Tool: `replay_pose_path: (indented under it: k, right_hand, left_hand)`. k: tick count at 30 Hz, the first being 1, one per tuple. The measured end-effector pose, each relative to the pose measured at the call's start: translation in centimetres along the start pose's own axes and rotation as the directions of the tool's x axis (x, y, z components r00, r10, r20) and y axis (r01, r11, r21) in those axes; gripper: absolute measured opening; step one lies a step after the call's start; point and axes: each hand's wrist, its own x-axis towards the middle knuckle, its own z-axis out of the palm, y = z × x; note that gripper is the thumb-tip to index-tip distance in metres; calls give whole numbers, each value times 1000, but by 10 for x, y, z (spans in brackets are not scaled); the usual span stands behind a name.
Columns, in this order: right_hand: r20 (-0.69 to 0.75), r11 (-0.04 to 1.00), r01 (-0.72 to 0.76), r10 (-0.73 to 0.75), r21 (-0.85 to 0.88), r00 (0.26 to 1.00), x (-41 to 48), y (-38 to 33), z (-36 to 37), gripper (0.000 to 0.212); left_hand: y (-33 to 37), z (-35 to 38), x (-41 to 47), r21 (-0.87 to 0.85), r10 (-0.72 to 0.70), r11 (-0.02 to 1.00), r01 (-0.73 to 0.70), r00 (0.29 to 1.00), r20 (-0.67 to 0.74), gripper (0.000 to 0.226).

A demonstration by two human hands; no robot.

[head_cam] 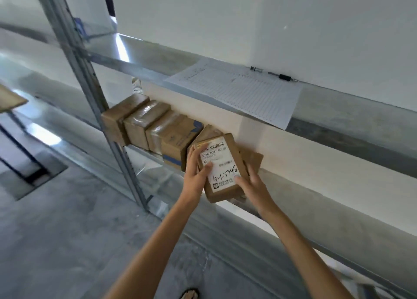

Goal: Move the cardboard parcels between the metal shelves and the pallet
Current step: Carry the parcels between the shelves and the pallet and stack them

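We grasp the labelled parcel [222,169] with left hand [195,174] and right hand [250,182], label up, likely to slot it beside the shelf [155,161] row [149,127].

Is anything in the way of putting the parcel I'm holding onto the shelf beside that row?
Yes. Another brown parcel sits directly behind the labelled parcel, at the right end of the row on the shelf, partly hidden by it.
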Motion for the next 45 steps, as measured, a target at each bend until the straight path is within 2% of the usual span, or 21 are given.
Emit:
replay_pose_path:
  k: [3, 6, 11, 16, 20, 22, 25, 28, 32, 36, 41, 45]
  right_hand:
    - [176, 999, 33, -39, 35, 984, 13, -21, 27, 46]
    - [301, 991, 130, -114, -35, 947, 23, -50, 58, 57]
    - [579, 921, 376, -254, -99, 775, 48, -113, 114, 76]
    - [570, 794, 605, -473, -54, 672, 57, -146, 206, 75]
    - [572, 595, 804, -655, -11, 493, 47, -170, 295, 65]
    - [556, 529, 848, -710, 16, 432, 44, -181, 339, 61]
    - [562, 563, 818, -717, 116, 413, 40, -195, 393, 60]
    - [555, 576, 793, -733, 199, 394, 35, -204, 438, 58]
    - [517, 599, 760, -747, 253, 418, 26, -207, 493, 54]
    - [524, 549, 793, -772, 264, 360, 25, -207, 539, 55]
    - [540, 620, 728, -736, 293, 408, 42, -211, 590, 52]
    - [555, 595, 735, -749, 324, 362, 64, -215, 634, 53]
  left_hand:
    - [7, -38, -14, -42, -31, 999, 25, 989, -147, 46]
    - [26, -77, -24, -56, -12, 998, -4, 958, -286, 42]
    - [53, -152, -31, -70, 110, 987, -146, 922, -371, 36]
    - [75, -228, -47, 0, 155, 985, -174, 872, -464, 39]
    - [90, -296, -62, 129, 240, 971, -203, 818, -522, 46]
    - [95, -329, -68, 204, 291, 956, -211, 778, -557, 49]
    - [102, -375, -79, 297, 340, 936, -191, 716, -610, 54]
    - [107, -416, -94, 372, 376, 913, -166, 694, -614, 49]
    - [109, -467, -115, 421, 387, 898, -128, 687, -615, 45]
    - [109, -507, -127, 480, 390, 876, -55, 665, -637, 47]
    - [98, -554, -125, 590, 436, 807, 4, 670, -601, 47]
    - [85, -593, -105, 589, 423, 806, 51, 646, -635, 45]
